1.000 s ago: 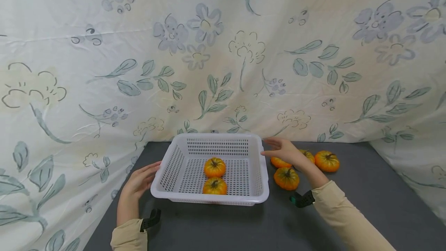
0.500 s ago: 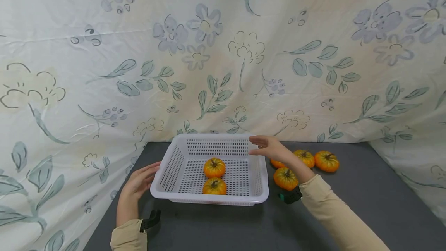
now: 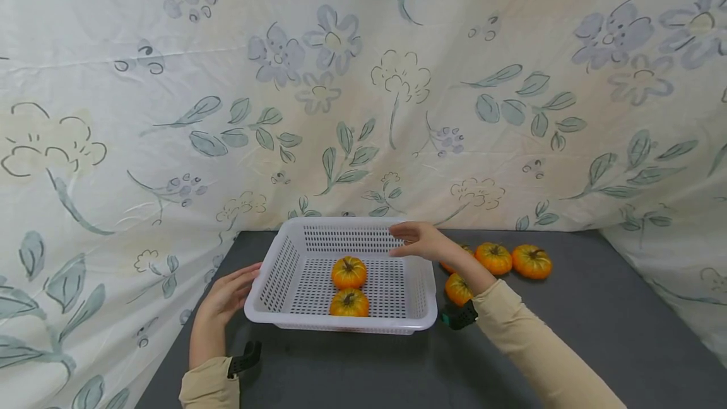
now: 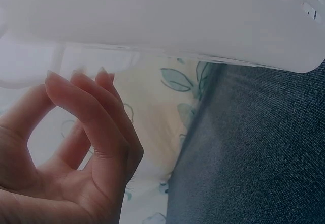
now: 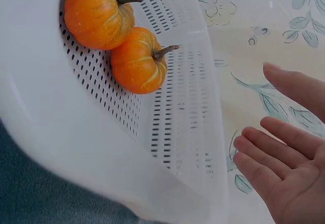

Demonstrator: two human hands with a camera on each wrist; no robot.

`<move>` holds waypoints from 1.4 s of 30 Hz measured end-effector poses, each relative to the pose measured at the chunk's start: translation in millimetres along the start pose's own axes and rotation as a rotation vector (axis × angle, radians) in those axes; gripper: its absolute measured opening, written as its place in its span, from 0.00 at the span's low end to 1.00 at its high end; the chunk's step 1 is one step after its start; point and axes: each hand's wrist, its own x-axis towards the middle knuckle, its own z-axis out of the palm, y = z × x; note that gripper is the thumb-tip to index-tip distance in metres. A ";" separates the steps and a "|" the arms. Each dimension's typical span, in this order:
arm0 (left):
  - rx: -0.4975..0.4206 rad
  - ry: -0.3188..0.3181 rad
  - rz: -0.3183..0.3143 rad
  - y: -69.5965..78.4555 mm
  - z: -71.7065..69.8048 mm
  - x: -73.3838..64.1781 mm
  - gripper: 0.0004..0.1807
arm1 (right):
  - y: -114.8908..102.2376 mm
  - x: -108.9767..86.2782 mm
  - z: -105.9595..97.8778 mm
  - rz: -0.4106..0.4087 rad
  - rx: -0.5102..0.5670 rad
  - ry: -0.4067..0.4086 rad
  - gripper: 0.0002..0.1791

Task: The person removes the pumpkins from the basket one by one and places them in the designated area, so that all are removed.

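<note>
In the head view, a white basket [image 3: 295, 320] holding two pumpkins [image 3: 349, 272] sits on the tabletop [image 3: 596, 308]; four others [image 3: 532, 262] lie to its right. Left wrist: the left hand [image 4: 89, 148] curves its fingers loosely beside the basket, contact unclear. Right wrist: the right hand [image 5: 289, 168], empty, has thumb and fingers wide apart.

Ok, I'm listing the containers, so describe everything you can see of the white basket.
The white basket is rectangular with rounded corners, apparently plastic, with a smooth rim and slotted walls and floor. It sits upright on the dark table, holding two orange pumpkins. The left hand is at its left rim, contact unclear; the right hand, near its far right corner, doesn't touch it.
</note>
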 end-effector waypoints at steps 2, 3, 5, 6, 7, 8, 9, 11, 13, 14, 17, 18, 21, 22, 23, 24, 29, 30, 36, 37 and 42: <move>-0.002 -0.001 0.001 -0.4 0.1 0.1 0.14 | -1.2 1.5 2.4 -0.008 0.003 -0.012 0.35; -0.003 -0.002 0.001 -0.7 0.2 0.3 0.13 | -1.9 2.0 3.4 -0.014 0.002 -0.021 0.34; -0.002 -0.011 0.003 -0.8 0.5 0.4 0.11 | -3.9 2.9 5.1 -0.025 0.006 -0.039 0.34; -0.005 -0.011 0.003 -0.8 0.8 0.6 0.10 | -4.9 3.4 5.8 -0.035 0.006 -0.053 0.34; -0.008 -0.010 0.004 -0.7 1.2 0.6 0.09 | -6.0 3.8 6.5 -0.048 0.005 -0.069 0.34; -0.010 -0.010 0.002 -0.7 1.4 1.0 0.08 | -7.0 4.4 7.3 -0.057 0.003 -0.078 0.33; -0.011 -0.021 0.004 -0.3 1.3 1.0 0.08 | -7.9 4.9 8.2 -0.066 0.003 -0.091 0.33; -0.021 -0.008 0.000 -0.1 1.9 1.4 0.06 | -8.9 6.9 10.2 -0.074 0.014 -0.108 0.32; -0.025 -0.007 -0.004 0.6 1.8 1.0 0.06 | -9.2 9.0 12.5 -0.077 0.022 -0.120 0.32; -0.024 -0.008 -0.005 0.9 1.5 0.8 0.06 | -9.3 10.1 13.8 -0.076 0.021 -0.123 0.31; -0.023 -0.002 -0.009 1.9 1.2 0.0 0.08 | -9.7 12.4 17.0 -0.064 0.012 -0.135 0.31; -0.021 -0.004 -0.008 2.0 1.0 -0.1 0.09 | -10.0 12.8 17.8 -0.062 0.005 -0.140 0.30; -0.012 -0.002 -0.005 1.9 0.7 0.0 0.10 | -10.2 14.5 20.1 -0.052 -0.006 -0.159 0.30; -0.012 0.002 -0.004 1.8 1.0 -0.1 0.10 | -10.1 15.1 21.0 -0.050 -0.010 -0.165 0.30; -0.009 0.000 -0.002 1.5 0.9 0.0 0.09 | -10.3 15.6 21.6 -0.051 -0.013 -0.172 0.30; -0.006 0.001 -0.001 1.0 0.8 0.2 0.09 | -9.9 16.4 22.6 -0.049 -0.014 -0.176 0.30; 0.008 0.002 0.002 0.0 -0.2 0.6 0.12 | -11.2 19.1 26.2 -0.025 -0.009 -0.206 0.30; 0.011 0.001 0.000 0.1 -0.4 0.4 0.14 | -11.5 19.6 27.0 -0.018 -0.010 -0.212 0.29; 0.010 -0.004 -0.004 0.9 -0.3 -1.3 0.16 | -14.4 22.4 30.9 0.009 -0.022 -0.277 0.28; 0.009 -0.003 -0.005 0.9 -0.3 -1.2 0.16 | -15.0 22.8 31.7 0.013 -0.025 -0.289 0.28; 0.001 -0.004 -0.007 0.9 -0.2 -0.6 0.15 | -18.1 25.3 35.9 0.006 -0.016 -0.374 0.30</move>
